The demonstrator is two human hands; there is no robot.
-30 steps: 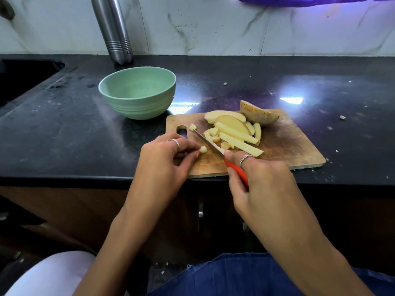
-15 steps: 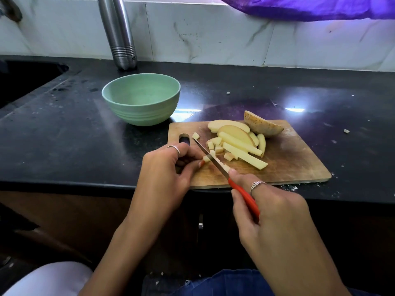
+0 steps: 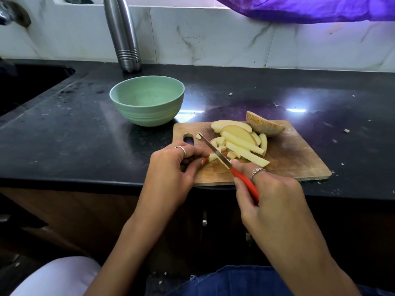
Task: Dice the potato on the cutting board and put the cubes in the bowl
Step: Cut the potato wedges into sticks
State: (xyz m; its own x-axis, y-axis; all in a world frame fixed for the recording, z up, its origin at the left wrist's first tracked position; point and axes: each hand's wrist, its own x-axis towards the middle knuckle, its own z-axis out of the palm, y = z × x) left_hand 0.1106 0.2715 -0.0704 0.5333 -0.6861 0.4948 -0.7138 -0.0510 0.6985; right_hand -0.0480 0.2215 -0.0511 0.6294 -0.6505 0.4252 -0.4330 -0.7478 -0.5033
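The step in hand was judged to be the cross-cutting of potato sticks into cubes; no cube had yet gone to the bowl.

Nearest the viewer, the right hand (image 3: 275,195) was curled around the red handle of the knife (image 3: 226,161), its forefinger extended toward the blade. The blade ran away and to the left across the near-left part of the cutting board (image 3: 299,165), its tip lying close to a lone cube (image 3: 199,136) beside the board's handle slot.

The left hand (image 3: 171,169) was at the near-left edge of the board. Its thumb and fingertips pinched a small potato piece (image 3: 212,157) that lay against the left side of the blade.

Just right of the blade, a few cut cubes (image 3: 232,155) and several potato sticks (image 3: 248,153) lay on the board. Beyond them lay flat slices (image 3: 230,125) and, at the far edge, an uncut potato half (image 3: 265,126), skin upward.

Farther off to the left, the green bowl (image 3: 147,101) stood on the black counter (image 3: 64,135), close to the board's far-left corner but apart from it. It appeared to hold nothing.

The next move was judged to call for a downward cut through the pinched piece, with the left fingertips kept clear of the edge. Most of the potato remained to be diced before transfer to the bowl.
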